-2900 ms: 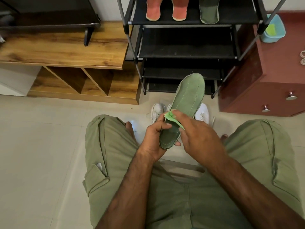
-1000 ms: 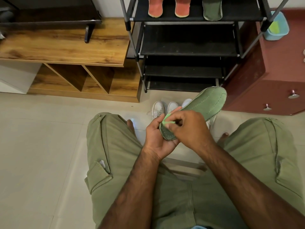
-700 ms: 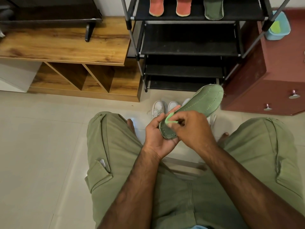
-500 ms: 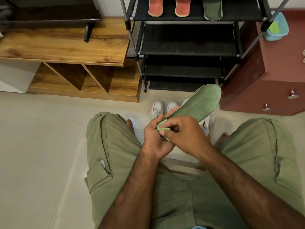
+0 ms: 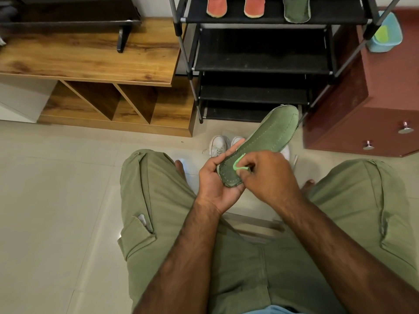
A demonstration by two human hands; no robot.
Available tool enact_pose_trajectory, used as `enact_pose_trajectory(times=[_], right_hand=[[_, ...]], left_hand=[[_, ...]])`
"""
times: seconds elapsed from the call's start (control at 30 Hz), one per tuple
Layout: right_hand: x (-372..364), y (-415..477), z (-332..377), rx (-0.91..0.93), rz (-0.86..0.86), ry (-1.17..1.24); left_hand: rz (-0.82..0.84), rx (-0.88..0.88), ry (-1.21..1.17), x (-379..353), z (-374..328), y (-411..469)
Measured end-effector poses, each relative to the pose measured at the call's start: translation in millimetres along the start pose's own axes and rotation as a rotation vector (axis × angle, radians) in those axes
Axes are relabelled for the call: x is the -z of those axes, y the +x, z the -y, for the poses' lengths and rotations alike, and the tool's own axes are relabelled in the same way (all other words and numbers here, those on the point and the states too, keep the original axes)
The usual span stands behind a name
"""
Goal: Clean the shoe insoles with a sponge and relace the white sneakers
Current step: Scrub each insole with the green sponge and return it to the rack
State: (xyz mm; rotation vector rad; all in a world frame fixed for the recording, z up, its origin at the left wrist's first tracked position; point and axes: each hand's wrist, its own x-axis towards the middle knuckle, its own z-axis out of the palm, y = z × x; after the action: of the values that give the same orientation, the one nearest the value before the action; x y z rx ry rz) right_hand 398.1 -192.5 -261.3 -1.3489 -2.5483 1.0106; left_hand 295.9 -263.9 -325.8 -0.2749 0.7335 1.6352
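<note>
A green stitched insole [image 5: 269,137] points up and to the right, its heel end cradled in my left hand [image 5: 215,180]. My right hand [image 5: 267,175] pinches a thin light-green sponge [image 5: 238,163] against the insole near the heel. On the floor behind the insole stand the white sneakers [image 5: 218,146], partly hidden by it. The top shelf of the rack holds two orange insoles [image 5: 217,6] and another green insole [image 5: 296,9].
A black shoe rack [image 5: 263,62] stands ahead on the tiled floor. A wooden bench with cubbies [image 5: 95,62] is to its left, and a dark red cabinet [image 5: 371,114] carrying a light-blue tub [image 5: 385,32] is to its right. My knees in green shorts frame the hands.
The insole tilted from nearly upright to leaning right. My right hand rubbed the sponge back and forth over the heel end; it now sits slightly farther up than half a second ago.
</note>
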Motion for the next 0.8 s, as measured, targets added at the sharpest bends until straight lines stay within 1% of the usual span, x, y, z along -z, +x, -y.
enact_pose_trajectory(times=[0.1, 0.13, 0.2, 0.27, 0.33, 0.4, 0.47, 0.53, 0.6, 0.67, 0.7, 0.8], right_hand=[[-5, -7, 4, 0.061, 0.204, 0.096], [-3, -7, 4, 0.051, 0.232, 0.119], [3, -3, 0, 0.022, 0.165, 0.079], [5, -1, 0, 0.051, 0.089, -0.057], [1, -3, 2, 0.119, 0.16, -0.061], [2, -4, 3, 0.137, 0.248, -0.021], [6, -1, 0, 0.108, 0.205, -0.066], [8, -2, 2, 0.125, 0.152, -0.187], [5, -6, 4, 0.186, 0.21, -0.182], [7, -7, 6, 0.178, 0.279, -0.102], [9, -6, 4, 0.149, 0.265, -0.095], [14, -1, -2, 0.106, 0.102, -0.217]], left_hand=[[0.0, -0.023, -0.031, -2, -1, -1], [0.0, -0.027, -0.035, -3, -2, -2], [-0.001, -0.031, -0.037, -4, -2, -1], [-0.009, -0.034, -0.022, -4, -2, -2], [-0.012, -0.042, -0.001, -5, -2, -3], [-0.008, -0.045, 0.005, -7, -3, -5], [-0.013, -0.045, 0.018, -8, -3, -5], [-0.036, -0.045, 0.033, -7, -3, -4], [-0.043, -0.041, 0.051, -6, -3, -4], [-0.044, -0.036, 0.054, -6, -3, -5], [-0.048, -0.033, 0.049, -7, -3, -5], [-0.031, -0.021, 0.024, -8, -4, -5]])
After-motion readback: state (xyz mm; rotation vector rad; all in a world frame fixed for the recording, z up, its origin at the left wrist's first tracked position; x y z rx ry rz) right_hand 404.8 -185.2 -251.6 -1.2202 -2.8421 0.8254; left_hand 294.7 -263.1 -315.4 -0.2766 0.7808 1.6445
